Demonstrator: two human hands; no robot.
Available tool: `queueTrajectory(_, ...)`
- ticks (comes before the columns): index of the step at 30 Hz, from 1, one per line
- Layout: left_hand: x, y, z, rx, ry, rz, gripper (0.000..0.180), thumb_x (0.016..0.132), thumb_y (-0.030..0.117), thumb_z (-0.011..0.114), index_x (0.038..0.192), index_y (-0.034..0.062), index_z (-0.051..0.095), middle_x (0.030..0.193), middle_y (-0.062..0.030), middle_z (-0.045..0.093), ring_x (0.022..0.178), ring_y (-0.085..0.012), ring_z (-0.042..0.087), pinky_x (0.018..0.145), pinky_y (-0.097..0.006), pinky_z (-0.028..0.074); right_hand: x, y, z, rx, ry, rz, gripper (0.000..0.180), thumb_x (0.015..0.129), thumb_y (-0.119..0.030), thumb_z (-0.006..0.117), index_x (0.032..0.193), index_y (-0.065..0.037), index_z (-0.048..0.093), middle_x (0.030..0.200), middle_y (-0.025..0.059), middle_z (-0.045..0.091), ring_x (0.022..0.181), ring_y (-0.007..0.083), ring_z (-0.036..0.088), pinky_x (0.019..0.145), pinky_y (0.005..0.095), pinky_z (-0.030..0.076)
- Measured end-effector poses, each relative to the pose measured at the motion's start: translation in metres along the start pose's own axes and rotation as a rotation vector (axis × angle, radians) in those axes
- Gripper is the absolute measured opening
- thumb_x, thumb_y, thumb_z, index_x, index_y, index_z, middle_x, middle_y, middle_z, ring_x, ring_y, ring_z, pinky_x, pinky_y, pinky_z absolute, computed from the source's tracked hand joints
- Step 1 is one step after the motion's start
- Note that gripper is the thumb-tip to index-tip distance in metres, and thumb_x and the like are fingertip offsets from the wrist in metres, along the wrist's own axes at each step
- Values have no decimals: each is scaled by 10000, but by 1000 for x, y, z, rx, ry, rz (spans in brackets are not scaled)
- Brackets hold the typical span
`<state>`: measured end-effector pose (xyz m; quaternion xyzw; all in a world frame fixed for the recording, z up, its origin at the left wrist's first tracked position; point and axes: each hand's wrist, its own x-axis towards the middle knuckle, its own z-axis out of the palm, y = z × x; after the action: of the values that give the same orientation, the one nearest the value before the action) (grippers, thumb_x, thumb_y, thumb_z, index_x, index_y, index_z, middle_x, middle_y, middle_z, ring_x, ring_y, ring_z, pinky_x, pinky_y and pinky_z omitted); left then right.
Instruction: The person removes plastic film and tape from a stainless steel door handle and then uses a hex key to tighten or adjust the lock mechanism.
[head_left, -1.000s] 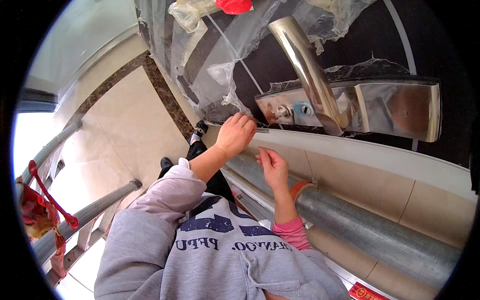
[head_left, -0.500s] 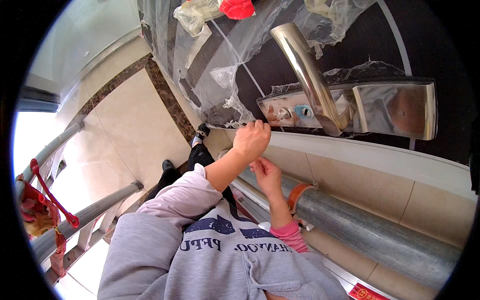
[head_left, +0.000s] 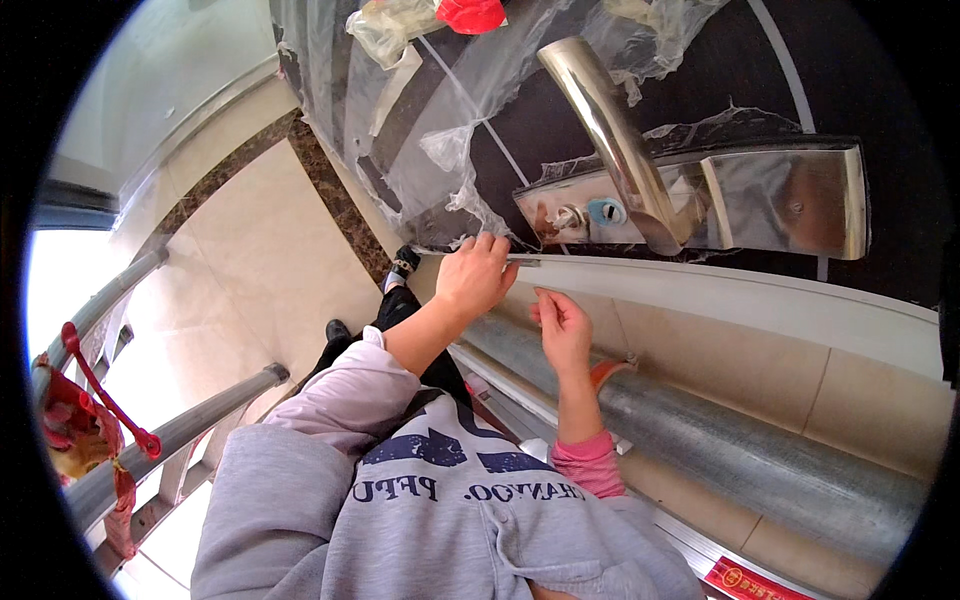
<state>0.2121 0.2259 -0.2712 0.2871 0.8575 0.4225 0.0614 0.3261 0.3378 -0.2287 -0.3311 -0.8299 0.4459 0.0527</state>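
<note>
My left hand [head_left: 474, 276] is at the edge of a dark door [head_left: 497, 165], its bent fingers on the torn clear plastic film [head_left: 462, 190] there. Its thumb points right, beside a small metal strip [head_left: 524, 263] on the door's edge. What the fingertips pinch is mostly hidden. Just to the right and nearer me, my right hand [head_left: 564, 330] hangs apart from the door. Its fingers are closed in a pinch; anything between them is too small to make out. A shiny lever handle [head_left: 612, 140] stands on a metal lock plate [head_left: 780, 205] with a blue-ringed keyhole [head_left: 606, 211].
A thick grey pipe [head_left: 750, 460] with an orange clamp [head_left: 610, 372] runs along the tiled wall at right. Metal railings [head_left: 190, 430] stand at left, with a red decoration [head_left: 80, 425] tied on. Red plastic [head_left: 470, 14] hangs on the door's film. Tiled floor [head_left: 270, 230] lies beyond.
My left hand has shifted slightly left and its thumb has come out from the fist, exposing the metal strip. My right hand has moved right, away from the left one.
</note>
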Motion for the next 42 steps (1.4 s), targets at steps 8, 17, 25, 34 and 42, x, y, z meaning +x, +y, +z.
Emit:
queueTrajectory(8,18,36,-6,2,-68,-29,185,781,185,524,791,1,513,792,-165,571,663,-304,613,546,-381,510,-5,8,13,2,-85,-13,164,846,-115,555,948,0,611,716,66,649,628,119,607,604,247,471)
queueTrajectory(17,19,42,3,-129,-63,-174,149,765,167,525,773,19,542,771,-160,602,668,-335,611,601,-405,506,-10,24,20,-118,-132,-53,157,825,-99,553,953,-24,602,717,73,642,635,149,618,607,265,474)
queueTrajectory(25,7,12,7,-377,-229,-143,180,715,194,538,775,36,601,766,-193,602,668,-356,592,606,-400,491,-10,14,19,-24,-115,-13,176,854,-143,543,960,-24,617,726,81,646,641,147,620,609,263,473)
queueTrajectory(34,29,-11,33,-1649,56,-1093,488,752,365,696,1027,41,457,998,-68,517,857,-206,554,690,-310,519,-15,5,19,-17,-125,25,218,885,-168,534,986,6,619,754,62,646,637,82,582,607,216,470)
queueTrajectory(42,13,-34,35,-1405,-23,-825,130,808,144,588,800,37,515,774,-18,546,711,-130,556,622,-286,518,-9,-43,17,-666,-26,-631,317,776,-83,572,1091,-46,563,1107,90,563,1012,209,524,818,335,443)
